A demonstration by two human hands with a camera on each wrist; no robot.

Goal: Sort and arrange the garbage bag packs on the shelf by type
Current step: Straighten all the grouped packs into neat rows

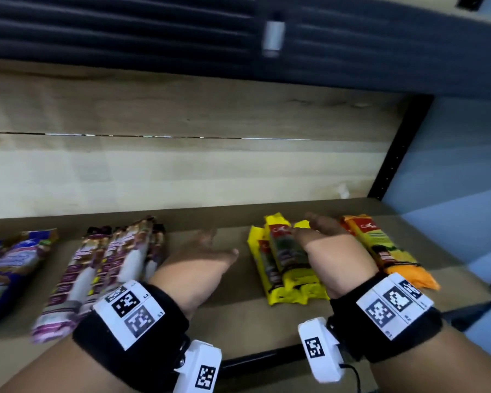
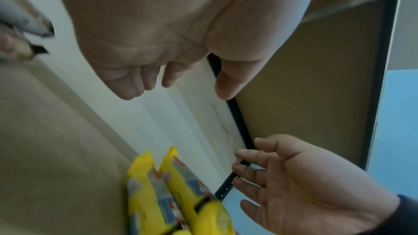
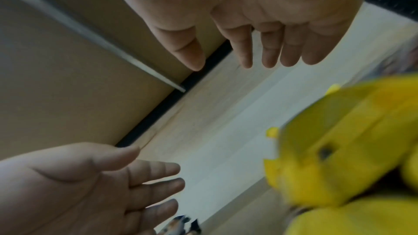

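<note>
Along the shelf (image 1: 238,316), blue packs (image 1: 9,262) lie toward the left end, purple packs (image 1: 102,268) beside them, and yellow packs (image 1: 287,262) and orange packs (image 1: 386,248) toward the right end, with a bare strip of board between purple and yellow running back to the rear edge. The left hand (image 1: 199,259) hovers over that strip, fingers straight and apart, holding nothing. The right hand (image 1: 332,251) is above the yellow packs, fingers extended and loose, gripping nothing.

We wear a black band (image 1: 131,333) on each bare wrist — each topped with white tags (image 1: 129,309) printed in black square codes. White camera boxes (image 1: 199,367) hang beneath, and a thin black cable (image 1: 353,373) trails from ours on the right.
</note>
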